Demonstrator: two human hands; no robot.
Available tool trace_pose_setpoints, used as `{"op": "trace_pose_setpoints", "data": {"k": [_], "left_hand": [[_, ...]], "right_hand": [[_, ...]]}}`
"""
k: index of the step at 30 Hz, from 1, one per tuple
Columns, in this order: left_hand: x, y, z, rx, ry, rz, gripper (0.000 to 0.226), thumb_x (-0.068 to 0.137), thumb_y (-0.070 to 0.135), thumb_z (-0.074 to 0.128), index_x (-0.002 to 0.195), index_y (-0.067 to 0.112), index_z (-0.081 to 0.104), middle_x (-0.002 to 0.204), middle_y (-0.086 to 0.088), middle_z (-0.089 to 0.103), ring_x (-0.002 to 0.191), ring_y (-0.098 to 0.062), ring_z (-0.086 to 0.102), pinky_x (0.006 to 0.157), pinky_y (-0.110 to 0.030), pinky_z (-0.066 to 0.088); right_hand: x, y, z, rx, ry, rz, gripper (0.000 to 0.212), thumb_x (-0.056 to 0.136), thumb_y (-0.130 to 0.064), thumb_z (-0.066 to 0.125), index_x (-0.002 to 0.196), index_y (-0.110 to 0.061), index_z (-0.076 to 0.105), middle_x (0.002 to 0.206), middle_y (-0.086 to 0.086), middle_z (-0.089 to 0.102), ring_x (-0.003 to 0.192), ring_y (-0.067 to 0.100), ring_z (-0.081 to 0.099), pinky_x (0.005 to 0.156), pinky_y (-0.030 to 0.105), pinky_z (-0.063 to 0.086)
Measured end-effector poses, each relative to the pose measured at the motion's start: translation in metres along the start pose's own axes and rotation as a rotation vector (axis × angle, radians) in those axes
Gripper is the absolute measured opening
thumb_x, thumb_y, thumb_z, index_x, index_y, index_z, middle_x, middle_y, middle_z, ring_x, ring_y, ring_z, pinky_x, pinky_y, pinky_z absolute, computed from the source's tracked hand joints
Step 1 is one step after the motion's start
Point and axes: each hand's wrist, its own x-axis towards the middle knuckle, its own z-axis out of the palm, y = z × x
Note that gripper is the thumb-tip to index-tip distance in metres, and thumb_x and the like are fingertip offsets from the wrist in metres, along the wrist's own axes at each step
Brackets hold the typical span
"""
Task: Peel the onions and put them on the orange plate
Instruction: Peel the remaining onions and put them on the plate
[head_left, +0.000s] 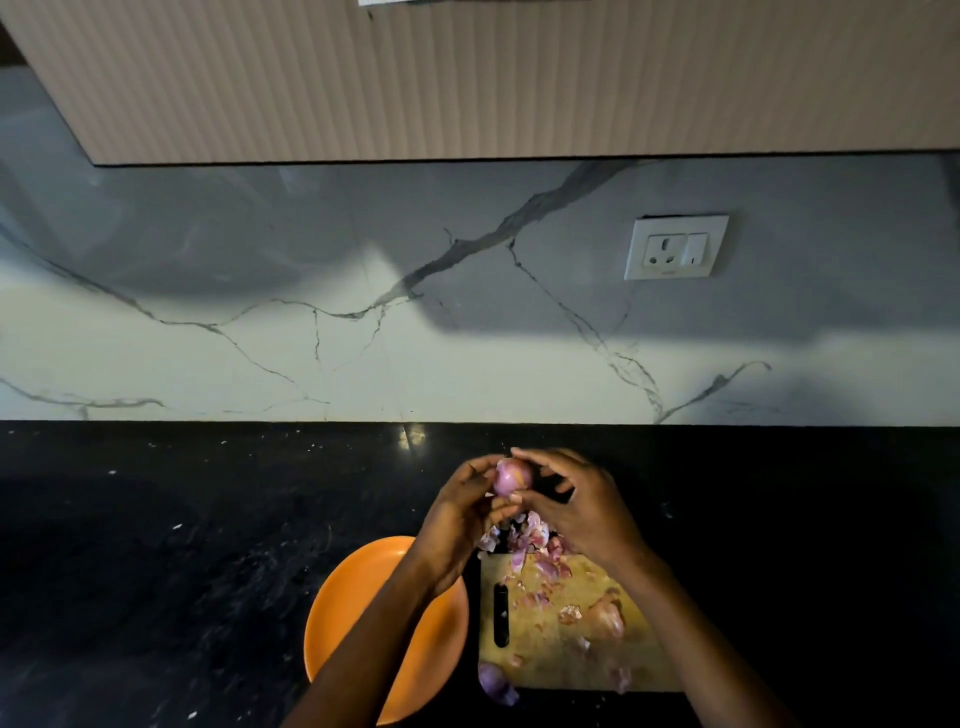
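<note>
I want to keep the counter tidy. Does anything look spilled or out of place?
Yes. Loose onion skins have spilled past the far edge of the cutting board onto the black counter. One small onion lies off the board's near-left corner, beside the orange plate.

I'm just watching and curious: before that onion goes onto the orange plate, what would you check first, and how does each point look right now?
1. Onion firmly held: ok, the left hand and right hand both grip it above the counter.
2. Onion fully peeled: cannot tell, the fingers hide part of it.
3. Orange plate within reach: ok, it lies under the left forearm.
4. Free room on the plate: ok, its visible part is bare.
5. Peels off the plate: ok, they lie on the cutting board and the counter beside it.
6. More onions left: ok, one on the board, another at its near left corner.
</note>
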Motion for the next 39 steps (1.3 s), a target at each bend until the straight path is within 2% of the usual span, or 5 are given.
{"op": "trace_pose_setpoints", "data": {"k": [7,16,29,35,39], "left_hand": [[0.002,-0.001,-0.004,0.018,-0.043,-0.006,0.039,0.098,0.01,0.048,0.137,0.005,0.055,0.131,-0.022,0.063,0.12,-0.033,0.062,0.097,-0.034,0.055],[0.002,-0.004,-0.001,-0.011,-0.039,0.036,0.043,0.094,0.015,0.053,0.135,0.003,0.055,0.127,-0.023,0.065,0.114,-0.028,0.064,0.094,-0.032,0.056],[0.003,-0.013,0.001,-0.027,0.009,0.084,0.025,0.098,0.02,0.056,0.119,0.009,0.065,0.116,-0.017,0.066,0.106,-0.027,0.064,0.083,-0.031,0.057],[0.002,-0.005,0.0,-0.016,-0.034,0.051,0.038,0.094,0.019,0.051,0.128,0.004,0.06,0.119,-0.015,0.069,0.109,-0.026,0.066,0.085,-0.031,0.057],[0.003,-0.001,-0.006,-0.026,-0.091,0.041,0.037,0.1,0.011,0.047,0.134,-0.001,0.054,0.13,-0.025,0.061,0.115,-0.032,0.062,0.093,-0.036,0.056]], "right_hand": [[0.0,0.005,0.0,0.088,-0.05,0.028,0.058,0.082,-0.022,0.083,0.135,-0.034,0.062,0.125,-0.01,0.06,0.104,0.007,0.067,0.09,0.027,0.058],[0.0,-0.001,0.001,0.121,-0.057,-0.01,0.062,0.079,-0.019,0.085,0.131,-0.041,0.06,0.123,-0.013,0.059,0.102,0.009,0.068,0.092,0.03,0.058],[-0.006,0.0,0.007,0.076,-0.01,-0.092,0.058,0.076,-0.019,0.087,0.128,-0.032,0.066,0.122,-0.015,0.06,0.105,0.011,0.067,0.09,0.03,0.059],[-0.004,0.003,0.007,0.135,0.007,-0.04,0.056,0.076,-0.015,0.087,0.127,-0.029,0.067,0.125,-0.014,0.06,0.105,0.01,0.068,0.091,0.034,0.059],[-0.004,0.004,0.007,0.208,0.011,-0.019,0.055,0.076,-0.017,0.086,0.127,-0.027,0.069,0.125,-0.01,0.062,0.108,0.016,0.069,0.093,0.036,0.059]]}}
